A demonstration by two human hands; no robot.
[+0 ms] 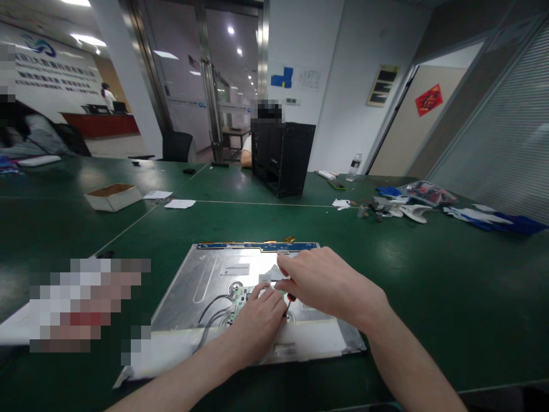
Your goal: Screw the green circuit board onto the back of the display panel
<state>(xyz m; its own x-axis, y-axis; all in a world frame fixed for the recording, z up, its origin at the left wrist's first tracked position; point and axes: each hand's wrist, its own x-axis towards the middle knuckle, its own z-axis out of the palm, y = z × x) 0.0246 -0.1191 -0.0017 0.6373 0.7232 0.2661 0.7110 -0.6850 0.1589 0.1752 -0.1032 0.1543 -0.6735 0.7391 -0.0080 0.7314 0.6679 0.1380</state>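
A flat metal display panel (189, 292) lies on the green table in front of me, a blue circuit strip (257, 246) along its far edge. Near its middle sits a small green circuit board (240, 298) with dark cables (210, 312) running off to the left. My left hand (259, 320) rests over the right part of that board, fingers bent together on it, their tips partly hidden. From above right, my right hand (319, 280) is closed around a small screwdriver with a red and black end (291, 297), its shaft slanting down beside my left fingers.
Across the table (429, 303) stands a black computer case (285, 157) with a person behind it. An open cardboard box (114, 197) and papers (180, 203) lie at far left. Small parts, bags (429, 191) and a water bottle (354, 167) are at far right. A blurred-out area covers the near left.
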